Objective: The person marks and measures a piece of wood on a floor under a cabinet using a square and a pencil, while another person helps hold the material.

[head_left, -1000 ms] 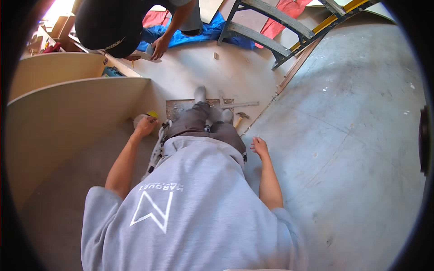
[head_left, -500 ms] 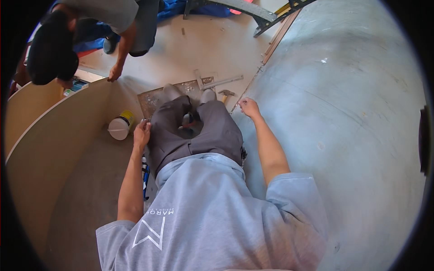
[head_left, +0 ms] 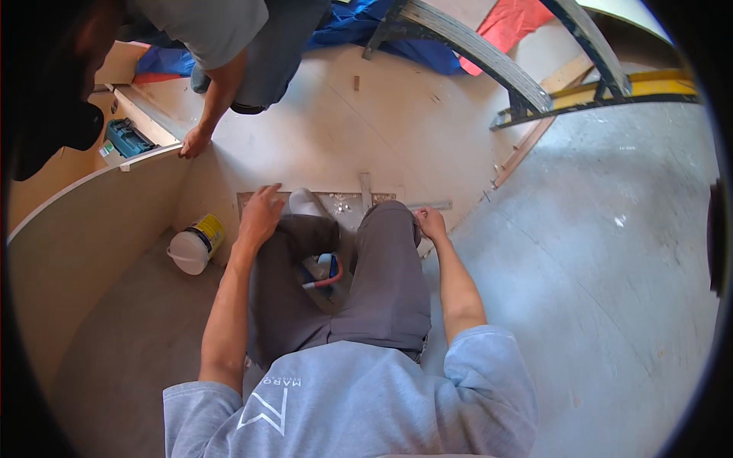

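Note:
My left hand [head_left: 261, 216] is over the outer side of my left knee, fingers stretched forward and holding nothing I can see. My right hand [head_left: 431, 222] sits against the outer side of my right knee with its fingers curled in; whether something small is pinched there is hidden. Between my legs lies a tool with a curved red and blue handle [head_left: 333, 275], partly covered. Beyond my knees a metal square [head_left: 366, 188] rests on a stained board [head_left: 343, 203]. A white bucket with a yellow label [head_left: 188, 253] leans over to the left of my left hand.
A curved pale panel [head_left: 99, 252] stands on edge at left; another person's hand [head_left: 196, 143] grips its top edge. A stepladder [head_left: 477, 55] lies at the far right near a wooden strip [head_left: 524, 153]. Blue [head_left: 359, 23] and red sheeting [head_left: 505, 29] lies at the back.
My legs have shifted and bent, and the view has tilted farther ahead. My left hand's fingers have straightened. My right hand has come to my knee. The hammer is no longer visible.

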The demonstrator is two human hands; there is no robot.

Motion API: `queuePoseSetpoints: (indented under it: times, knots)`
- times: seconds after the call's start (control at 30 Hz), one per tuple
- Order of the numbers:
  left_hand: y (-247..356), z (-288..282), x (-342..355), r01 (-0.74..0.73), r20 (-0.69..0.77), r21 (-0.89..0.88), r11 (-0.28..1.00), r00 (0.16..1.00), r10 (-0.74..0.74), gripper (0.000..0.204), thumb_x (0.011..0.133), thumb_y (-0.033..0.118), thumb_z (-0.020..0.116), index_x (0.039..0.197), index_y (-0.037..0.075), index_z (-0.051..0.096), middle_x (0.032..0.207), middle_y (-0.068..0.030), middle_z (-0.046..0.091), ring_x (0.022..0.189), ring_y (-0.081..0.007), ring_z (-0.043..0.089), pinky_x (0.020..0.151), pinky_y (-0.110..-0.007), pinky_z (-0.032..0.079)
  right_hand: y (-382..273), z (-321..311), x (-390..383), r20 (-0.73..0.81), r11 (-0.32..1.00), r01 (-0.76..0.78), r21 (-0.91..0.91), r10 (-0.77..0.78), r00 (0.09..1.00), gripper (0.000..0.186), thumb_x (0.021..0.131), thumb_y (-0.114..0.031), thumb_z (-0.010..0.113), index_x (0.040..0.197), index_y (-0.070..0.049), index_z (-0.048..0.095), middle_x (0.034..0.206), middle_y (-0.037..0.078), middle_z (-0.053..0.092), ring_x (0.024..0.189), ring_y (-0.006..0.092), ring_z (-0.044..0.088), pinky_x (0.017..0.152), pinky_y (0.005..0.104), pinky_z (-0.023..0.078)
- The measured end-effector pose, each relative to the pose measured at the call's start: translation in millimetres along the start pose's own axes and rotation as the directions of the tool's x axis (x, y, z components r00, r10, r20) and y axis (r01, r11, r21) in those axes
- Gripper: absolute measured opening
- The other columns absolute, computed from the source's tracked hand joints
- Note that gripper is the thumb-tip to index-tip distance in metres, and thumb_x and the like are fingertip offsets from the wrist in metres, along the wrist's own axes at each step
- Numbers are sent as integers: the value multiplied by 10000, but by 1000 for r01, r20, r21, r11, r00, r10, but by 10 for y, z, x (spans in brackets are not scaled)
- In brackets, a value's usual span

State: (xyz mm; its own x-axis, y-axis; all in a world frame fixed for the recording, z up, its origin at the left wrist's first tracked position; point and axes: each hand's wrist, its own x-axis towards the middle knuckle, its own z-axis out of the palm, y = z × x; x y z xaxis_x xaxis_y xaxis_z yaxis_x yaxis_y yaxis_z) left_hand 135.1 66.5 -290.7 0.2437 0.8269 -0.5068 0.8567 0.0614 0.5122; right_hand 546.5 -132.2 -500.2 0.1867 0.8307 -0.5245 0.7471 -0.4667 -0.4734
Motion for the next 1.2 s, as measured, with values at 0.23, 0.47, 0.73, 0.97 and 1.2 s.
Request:
queuePoseSetpoints:
  times: [0.23,0.47,0.73,0.97,1.2]
  knots:
    - [-483,572,585,12,208,9,1000,978,-13,375,885,207,591,1203,8,578,1142,-230,610,1045,-376,592,906,-427,462,-269,335,1678,21,951,12,309,-20,1000,315,880,-242,627,1058,16,597,809,121,669,681,190,652,610,320,531]
    - [-398,347,633,40,84,50,998,996,-45,387,884,226,606,1197,-1,584,985,-219,649,895,-348,629,793,-412,485,99,320,1969,-176,963,-218,156,245,954,512,825,-351,651,1192,-6,559,1020,226,660,988,389,616,889,423,480]
    - [-614,123,343,61,-66,26,998,996,-59,345,870,192,629,1148,-9,597,872,-208,652,813,-364,626,748,-417,479,937,203,2075,-312,956,-294,-15,275,909,350,860,-216,598,1112,27,603,1132,258,583,1045,376,555,916,442,449]
    - [-395,80,159,157,-119,23,987,981,-153,374,878,237,615,1174,10,590,1057,-217,641,970,-356,619,858,-424,467,-833,543,2983,-301,912,403,-76,-406,863,467,864,-217,617,1284,-44,508,1148,231,548,1079,376,527,924,430,440]
    - [-429,175,-253,73,-212,32,997,975,-65,374,882,214,616,1207,35,573,1046,-188,630,971,-358,597,847,-412,470,-1558,845,4244,-273,782,479,-398,-599,753,471,852,-304,626,1252,-67,548,1180,229,559,1138,375,506,949,461,432]
